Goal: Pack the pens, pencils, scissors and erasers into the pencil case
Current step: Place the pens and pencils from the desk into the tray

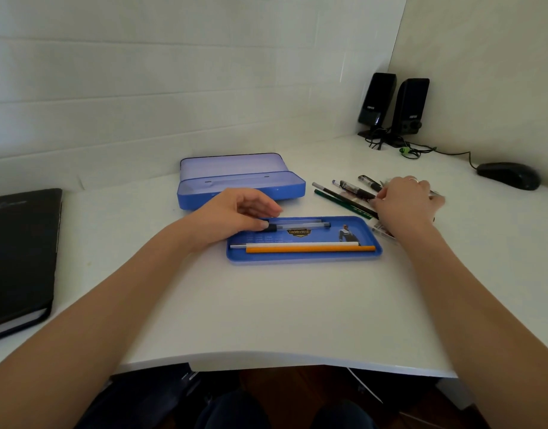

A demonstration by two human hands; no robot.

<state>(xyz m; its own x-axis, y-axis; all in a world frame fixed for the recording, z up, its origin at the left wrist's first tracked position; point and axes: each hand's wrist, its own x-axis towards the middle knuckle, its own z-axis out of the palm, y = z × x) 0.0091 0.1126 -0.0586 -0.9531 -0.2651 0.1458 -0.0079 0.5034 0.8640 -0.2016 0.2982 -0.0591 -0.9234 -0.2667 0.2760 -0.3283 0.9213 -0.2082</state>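
Note:
A blue tin pencil case [241, 188] stands open at the back of the desk. Its loose blue tray [368, 230] lies in front of it and holds an orange pencil [310, 249], a white pencil [297, 244] and a clear pen with a black cap [300, 226]. My left hand [235, 215] rests at the tray's left end, with thumb and fingers on the capped end of that pen. My right hand [406, 201] lies over a heap of pens and pencils [347, 195] to the right of the tray, with its fingers curled on them; what it grips is hidden.
A black notebook [18, 252] lies at the left edge of the desk. Two black speakers [393, 106] with cables stand in the back right corner, and a black mouse [509, 174] lies at the far right. The desk's front edge [266, 360] curves near me.

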